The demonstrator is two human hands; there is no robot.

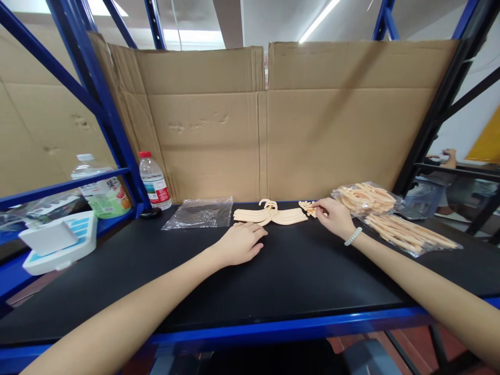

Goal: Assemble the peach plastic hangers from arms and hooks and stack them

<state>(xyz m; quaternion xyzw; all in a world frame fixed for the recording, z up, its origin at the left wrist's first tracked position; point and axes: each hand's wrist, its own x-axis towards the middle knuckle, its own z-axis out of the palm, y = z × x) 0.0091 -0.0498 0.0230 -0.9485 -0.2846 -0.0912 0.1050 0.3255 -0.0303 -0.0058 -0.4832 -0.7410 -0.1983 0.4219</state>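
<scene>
Small hangers (pixel 309 208), a loose cluster on the black table (pixel 273 276), pinched by right hand (pixel 335 217) fingertips, left hand (pixel 241 243) flat and spread near the stacked hangers (pixel 269 215); hooks likely tangle, dragging neighbours.

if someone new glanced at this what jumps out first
First the two bare arms reaching over the black table: the left hand rests flat just before a small stack of pale peach hangers, while the right hand, a bead bracelet at its wrist, fingers a hanger piece beside the stack. To the right lies a clear bag of more hangers, and a tall cardboard wall closes off the back.
</scene>
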